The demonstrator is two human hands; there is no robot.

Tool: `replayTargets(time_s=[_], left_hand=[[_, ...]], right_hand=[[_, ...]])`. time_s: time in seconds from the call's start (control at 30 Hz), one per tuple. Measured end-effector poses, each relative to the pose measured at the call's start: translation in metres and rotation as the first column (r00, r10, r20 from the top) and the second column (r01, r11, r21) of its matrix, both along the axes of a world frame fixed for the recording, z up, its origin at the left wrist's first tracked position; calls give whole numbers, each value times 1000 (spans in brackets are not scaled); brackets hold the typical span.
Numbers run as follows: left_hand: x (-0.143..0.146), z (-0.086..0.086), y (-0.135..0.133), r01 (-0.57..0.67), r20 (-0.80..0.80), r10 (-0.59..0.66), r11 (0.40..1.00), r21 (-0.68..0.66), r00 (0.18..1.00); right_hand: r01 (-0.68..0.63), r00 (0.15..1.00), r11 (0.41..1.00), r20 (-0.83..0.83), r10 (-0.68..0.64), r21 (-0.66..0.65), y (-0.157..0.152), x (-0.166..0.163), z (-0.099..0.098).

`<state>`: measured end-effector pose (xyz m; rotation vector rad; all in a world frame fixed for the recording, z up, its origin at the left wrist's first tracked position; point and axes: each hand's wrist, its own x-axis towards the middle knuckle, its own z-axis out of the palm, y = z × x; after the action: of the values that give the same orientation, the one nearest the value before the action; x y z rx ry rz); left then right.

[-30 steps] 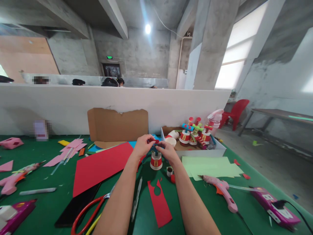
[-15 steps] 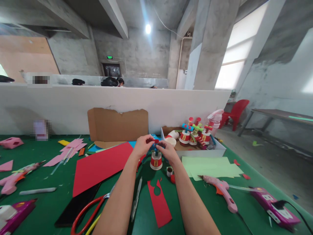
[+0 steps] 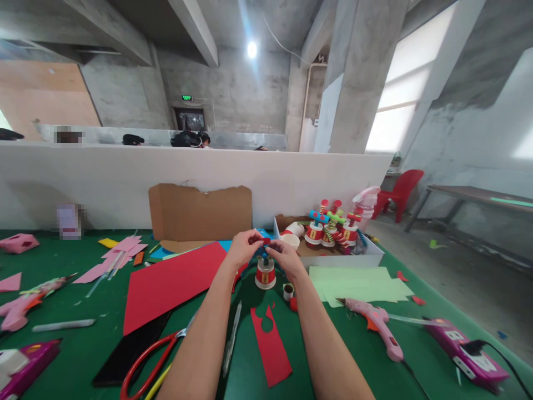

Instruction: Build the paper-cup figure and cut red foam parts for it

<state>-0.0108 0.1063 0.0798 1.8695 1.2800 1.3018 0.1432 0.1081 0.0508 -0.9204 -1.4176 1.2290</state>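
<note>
A small red and white paper-cup figure (image 3: 265, 276) stands on the green table (image 3: 83, 344) in front of me. Both hands meet just above it. My left hand (image 3: 244, 249) and my right hand (image 3: 283, 258) are closed in pinches around a small red piece (image 3: 266, 241) on top of a blue part that rises from the cup. The piece is mostly covered by my fingers. A red paper strip with round cut-outs (image 3: 270, 344) lies just below the cup.
A big red sheet (image 3: 175, 283), red-handled scissors (image 3: 154, 355), pink glue guns (image 3: 375, 322) (image 3: 20, 308), pale green sheets (image 3: 358, 283) and a white box (image 3: 372, 256) holding finished cup figures (image 3: 328, 228) surround the hands. Brown cardboard (image 3: 200, 211) leans on a white partition.
The hands and the cup figure have barely shifted; my fingers stay pinched over the red piece on top.
</note>
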Motion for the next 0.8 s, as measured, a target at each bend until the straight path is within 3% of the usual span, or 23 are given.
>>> replayTargets(time_s=[0.53, 0.8], left_hand=[[1, 2, 0, -11, -25, 12, 1000, 19, 1000], [2, 8, -5, -47, -133, 54, 997, 59, 990]], right_hand=[[-8, 999, 1000, -35, 7, -25, 0, 1, 0], [-15, 999, 1000, -38, 14, -24, 0, 1, 0]])
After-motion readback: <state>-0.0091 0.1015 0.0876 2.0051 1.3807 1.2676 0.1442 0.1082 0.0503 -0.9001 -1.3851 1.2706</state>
